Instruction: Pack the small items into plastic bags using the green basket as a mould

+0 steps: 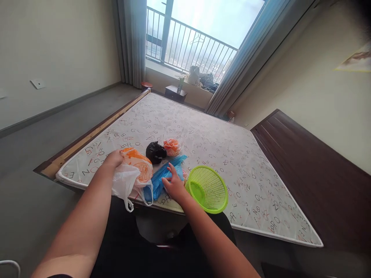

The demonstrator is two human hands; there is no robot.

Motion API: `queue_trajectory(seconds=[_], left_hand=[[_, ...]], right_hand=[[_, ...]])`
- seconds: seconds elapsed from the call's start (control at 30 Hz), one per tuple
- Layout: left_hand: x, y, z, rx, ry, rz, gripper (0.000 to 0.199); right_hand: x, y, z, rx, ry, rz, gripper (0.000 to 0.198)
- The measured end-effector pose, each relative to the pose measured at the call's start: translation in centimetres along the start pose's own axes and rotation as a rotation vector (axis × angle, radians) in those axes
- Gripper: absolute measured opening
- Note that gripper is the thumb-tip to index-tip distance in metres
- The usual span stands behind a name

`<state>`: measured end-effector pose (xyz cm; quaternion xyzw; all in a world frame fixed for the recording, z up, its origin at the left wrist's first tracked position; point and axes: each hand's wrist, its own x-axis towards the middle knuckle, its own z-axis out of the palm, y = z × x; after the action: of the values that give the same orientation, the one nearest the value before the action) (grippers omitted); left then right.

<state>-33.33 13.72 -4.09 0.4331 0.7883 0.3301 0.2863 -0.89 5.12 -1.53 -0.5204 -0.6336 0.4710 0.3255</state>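
Note:
My left hand (114, 158) is closed on the far left edge of a white plastic bag with orange print (137, 164); its fingertips are partly hidden. White bag handles (127, 185) hang over the mattress edge below it. My right hand (174, 184) hovers over or lightly touches a blue plastic bag (159, 182), with thumb and fingers apart. Just beyond lie a crumpled black plastic bag (155, 153) and a bunched orange-and-white plastic bag (172, 147). To the right of my right hand, a green mesh basket (213, 185) lies tilted, its mouth facing right and towards me.
The bags and basket lie near the front edge of a letter-patterned mattress (232, 154). A wooden bed rail (87, 143) runs along its left, a dark headboard (307, 166) along its right. A small bedside table (176, 92) stands by the window.

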Motion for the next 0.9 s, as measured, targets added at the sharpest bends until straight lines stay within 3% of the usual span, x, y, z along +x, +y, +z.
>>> queue_trajectory(seconds=[0.1,0.17,0.23,0.3,0.4,0.5,0.7,0.9], left_hand=[[0.9,0.3,-1.1,0.136,0.069,0.059,0.044],[1.1,0.6,-1.7,0.196,0.210,0.132,0.048],[0.8,1.0,-2.0,0.236,0.380,0.171,0.047],[0.4,1.4,-2.0,0.264,0.471,0.143,0.043],[0.4,1.4,-1.4,0.325,0.334,-0.007,0.046],[1.0,0.4,-0.1,0.383,0.148,-0.157,0.063],[2.0,-2.8,3.6,0.452,0.006,-0.011,0.093],[2.9,-4.3,6.9,0.587,-0.061,-0.015,0.099]], right_hand=[[-6.5,3.2,-1.2,0.019,-0.106,-0.046,0.068],[-10.9,4.9,-3.2,-0.049,-0.126,-0.052,0.059],[-14.9,6.1,-5.8,-0.147,-0.113,-0.060,0.052],[-18.2,7.1,-8.6,-0.241,-0.050,-0.068,0.045],[-22.1,8.6,-12.5,-0.368,0.074,-0.120,0.041],[-24.9,10.6,-15.2,-0.452,0.211,-0.152,0.042],[-26.9,14.2,-16.1,-0.549,0.366,-0.270,0.045],[-26.1,14.5,-16.0,-0.568,0.324,-0.322,0.047]])
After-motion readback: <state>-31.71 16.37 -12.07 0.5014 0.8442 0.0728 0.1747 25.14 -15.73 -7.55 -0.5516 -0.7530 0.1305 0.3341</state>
